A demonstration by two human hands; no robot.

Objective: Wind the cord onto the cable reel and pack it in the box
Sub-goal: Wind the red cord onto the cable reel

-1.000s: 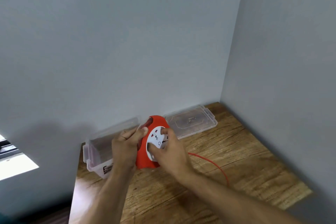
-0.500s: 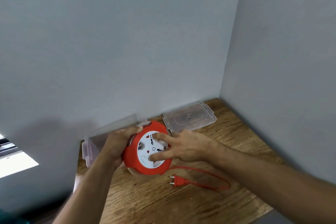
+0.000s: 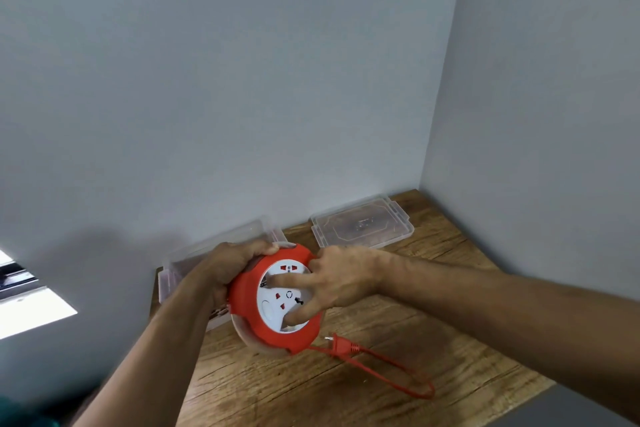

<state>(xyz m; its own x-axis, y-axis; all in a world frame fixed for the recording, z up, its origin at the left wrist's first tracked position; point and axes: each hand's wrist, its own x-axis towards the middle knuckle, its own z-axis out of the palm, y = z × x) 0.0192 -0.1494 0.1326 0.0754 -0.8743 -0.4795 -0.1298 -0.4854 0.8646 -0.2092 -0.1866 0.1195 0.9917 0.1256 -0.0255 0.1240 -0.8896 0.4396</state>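
Two hands on reel [image 3: 277,298]: left [image 3: 228,270] grips rim, right fingers [image 3: 298,315] press white face, winding; short cord [image 3: 391,371] loop remains on tabletop [image 3: 346,392]; next, more turns.

wooden table [image 3: 450,291]: clear box [image 3: 180,274], lid [image 3: 362,227], red cord [image 3: 391,371] loop with plug [image 3: 341,344].

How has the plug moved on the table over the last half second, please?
Cannot tell. The plug lies about as far from the lid as before; the camera itself shifted, so any small creep toward the reel is unclear.
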